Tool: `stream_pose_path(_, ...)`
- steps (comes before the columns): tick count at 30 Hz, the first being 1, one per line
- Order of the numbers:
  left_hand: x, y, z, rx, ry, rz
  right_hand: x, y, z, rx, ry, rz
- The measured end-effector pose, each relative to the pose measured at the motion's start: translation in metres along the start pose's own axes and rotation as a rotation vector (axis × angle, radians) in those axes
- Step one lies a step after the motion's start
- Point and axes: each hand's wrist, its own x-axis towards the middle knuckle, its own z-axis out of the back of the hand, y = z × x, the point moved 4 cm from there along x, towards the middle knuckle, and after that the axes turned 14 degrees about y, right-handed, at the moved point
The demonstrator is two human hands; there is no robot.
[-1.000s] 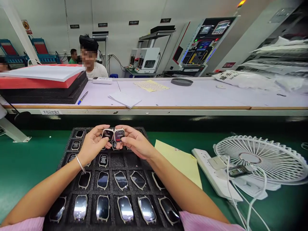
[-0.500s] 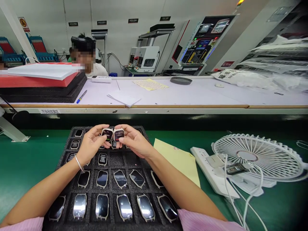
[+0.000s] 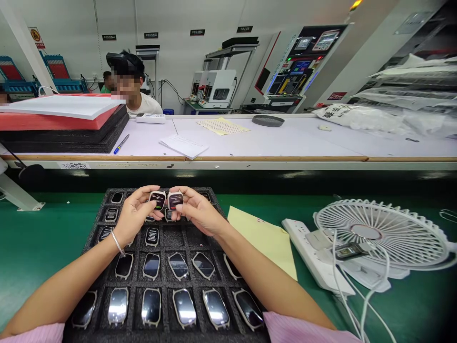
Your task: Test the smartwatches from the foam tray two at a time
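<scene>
My left hand (image 3: pixel 137 212) grips a smartwatch without a strap (image 3: pixel 157 198), its screen lit with text and a green area, thumb on the glass. Close beside it, my right hand (image 3: pixel 200 209) holds a second smartwatch (image 3: pixel 175 200), whose lit screen shows text and a red area under my thumb. Both are raised over a black foam tray (image 3: pixel 137 283). Rows of watch bodies lie in its pockets; the nearer ones, such as this watch (image 3: pixel 152 307), have dark, shiny screens. Farther back, a watch (image 3: pixel 152 237) displays lines of text. My hands and forearms hide part of the tray.
Right of the tray are a yellow sheet (image 3: pixel 262 238), a white power strip (image 3: pixel 314 257) and a white fan (image 3: pixel 382 233) with trailing cables. A raised shelf (image 3: pixel 228 145) runs behind, bearing foam sheets (image 3: pixel 60 121), papers and a pen (image 3: pixel 122 144). A person (image 3: pixel 143 102) sits beyond it.
Both hands keep hold of their watches, nearly in place. Text on the two screens looks clearer now. The person across the shelf has shifted their head slightly.
</scene>
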Motion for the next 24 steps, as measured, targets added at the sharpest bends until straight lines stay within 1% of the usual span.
stream_pose_path(2, 0.0, 0.002, 0.001, -0.004, 0.0, 0.008, -0.001, -0.005, 0.001, 0.046, -0.021, -0.019)
stream_pose_path(5, -0.002, 0.009, 0.002, -0.03, -0.003, 0.035, -0.002, -0.017, 0.003, 0.177, -0.076, -0.073)
stream_pose_path(9, -0.007, 0.024, 0.002, -0.142, -0.011, 0.137, -0.003, -0.036, 0.003, 0.33, -0.15, -0.184)
stream_pose_path(12, -0.012, 0.034, 0.003, -0.219, -0.026, 0.211, -0.003, -0.044, 0.0, 0.367, -0.156, -0.232)
stream_pose_path(16, -0.016, 0.039, 0.005, -0.259, -0.043, 0.255, -0.005, -0.043, 0.0, 0.375, -0.158, -0.239)
stream_pose_path(24, -0.014, 0.038, 0.007, -0.27, -0.067, 0.291, -0.008, -0.039, 0.012, 0.386, -0.202, -0.221)
